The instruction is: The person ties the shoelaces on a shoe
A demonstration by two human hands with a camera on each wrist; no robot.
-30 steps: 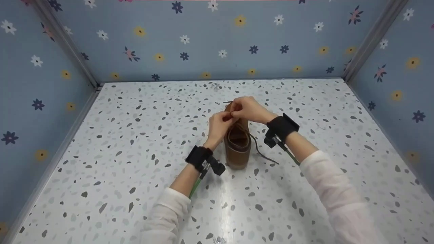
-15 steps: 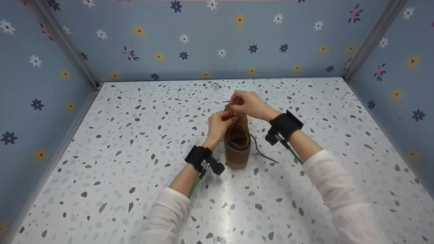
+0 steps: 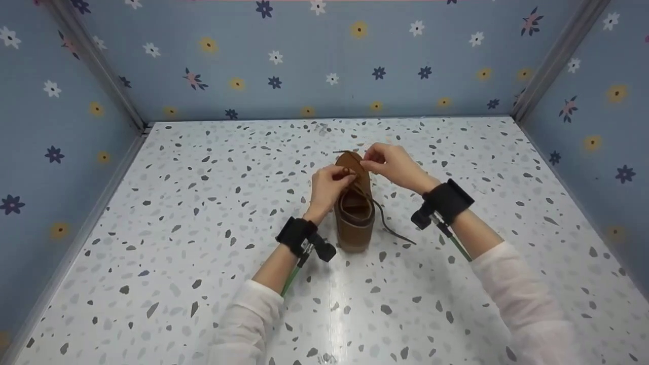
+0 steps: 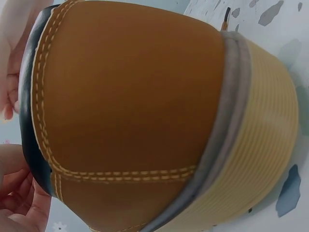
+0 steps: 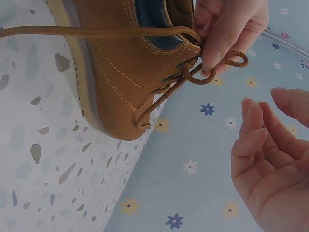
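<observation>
Saw the speckled table (image 3: 177, 228) with the brown shoe (image 3: 353, 235) upright around its middle, its toe (image 3: 346, 159) toward the flowered wall (image 3: 299, 45). Found the right hand (image 3: 398, 167) near the toe with fingers loosely bent around nothing, and the left hand (image 3: 326, 188) pinching the lace (image 5: 87, 32) above the shoe, with a small loop (image 5: 245, 60) showing past the fingertips (image 5: 210, 59). Seemed best done with a low, steady left pinch, close to the eyelets (image 5: 164, 88), without any tug on the loop; likely called also for a light touch from the right hand. Got the whole layout, including the loose run of lace on the table, from the head view; had mainly heel leather (image 4: 135, 96), dark collar (image 4: 26, 96) and ribbed sole (image 4: 270, 111) from the left wrist, with the loop out of sight; made out the loop clearly only from the right wrist.
</observation>
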